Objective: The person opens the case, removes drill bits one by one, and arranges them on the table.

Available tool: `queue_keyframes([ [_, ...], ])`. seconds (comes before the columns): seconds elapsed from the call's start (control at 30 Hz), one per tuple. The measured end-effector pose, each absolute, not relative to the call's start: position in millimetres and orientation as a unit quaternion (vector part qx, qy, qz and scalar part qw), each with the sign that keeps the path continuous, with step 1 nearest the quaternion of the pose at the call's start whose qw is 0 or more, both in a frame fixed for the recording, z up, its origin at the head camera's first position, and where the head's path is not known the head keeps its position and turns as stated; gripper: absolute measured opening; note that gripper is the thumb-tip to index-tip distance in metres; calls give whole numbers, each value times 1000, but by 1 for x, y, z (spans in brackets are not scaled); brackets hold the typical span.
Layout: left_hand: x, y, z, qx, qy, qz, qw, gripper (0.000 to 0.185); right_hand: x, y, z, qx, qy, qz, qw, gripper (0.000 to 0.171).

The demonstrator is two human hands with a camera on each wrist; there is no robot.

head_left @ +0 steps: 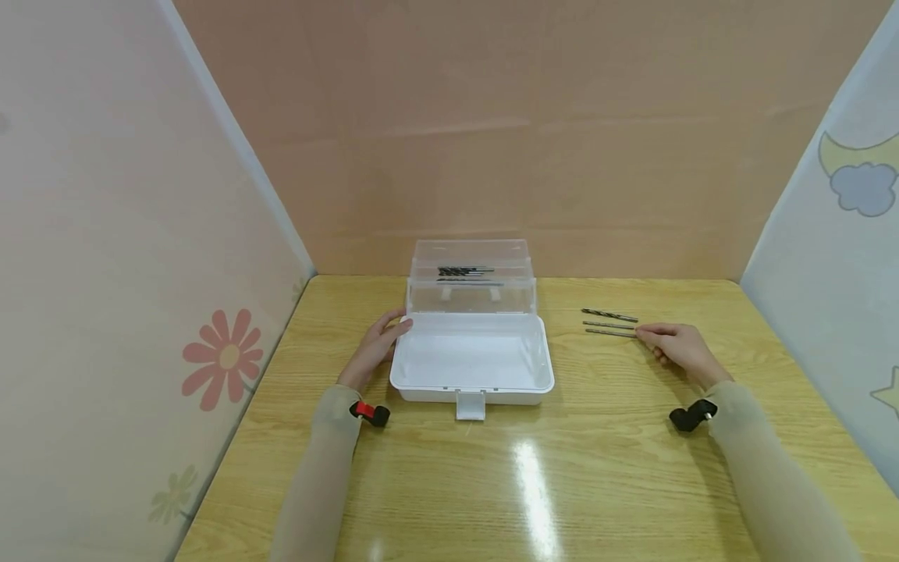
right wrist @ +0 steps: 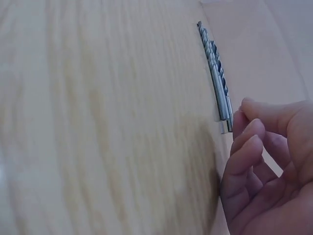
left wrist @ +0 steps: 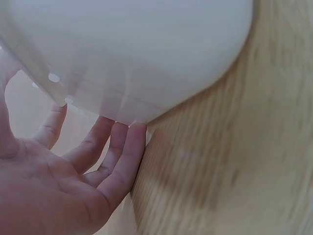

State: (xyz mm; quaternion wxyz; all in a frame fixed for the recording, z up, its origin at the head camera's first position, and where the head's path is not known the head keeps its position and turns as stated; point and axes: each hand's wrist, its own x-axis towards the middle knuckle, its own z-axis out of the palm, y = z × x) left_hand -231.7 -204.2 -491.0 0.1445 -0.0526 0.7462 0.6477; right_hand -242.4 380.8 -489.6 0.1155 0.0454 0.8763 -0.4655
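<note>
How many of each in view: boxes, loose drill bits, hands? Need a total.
Box: 1
Loose drill bits: 3
Hands, left hand and right hand: 2
Total: 6, leaving out the stored bits in the clear section, too small and bunched to count.

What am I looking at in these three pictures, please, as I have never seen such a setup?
There is no machine here, just a person's left hand and right hand. The widest picture comes from a camera worn on the head; the others come from a camera on each wrist. On the wood-grain table stands an open white storage box, with drill bits in its raised clear trays. The left hand grips its left side. Right of the box lie three more drill bits; the right fingertips are close by their ends, but I cannot tell whether they pinch one.
</note>
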Motion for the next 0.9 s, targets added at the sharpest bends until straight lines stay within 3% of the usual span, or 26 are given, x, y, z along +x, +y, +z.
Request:
queue_keyframes([
  [0.53, -230, -202, -491, -43, 747, 648, 139, 66, -252, 366, -460, -4, 884, -450, 125, 61],
  [0.9, -232, -205, -493, -47, 743, 653, 137, 68, -263, 342, -429, -34, 898, -415, 142, 66],
])
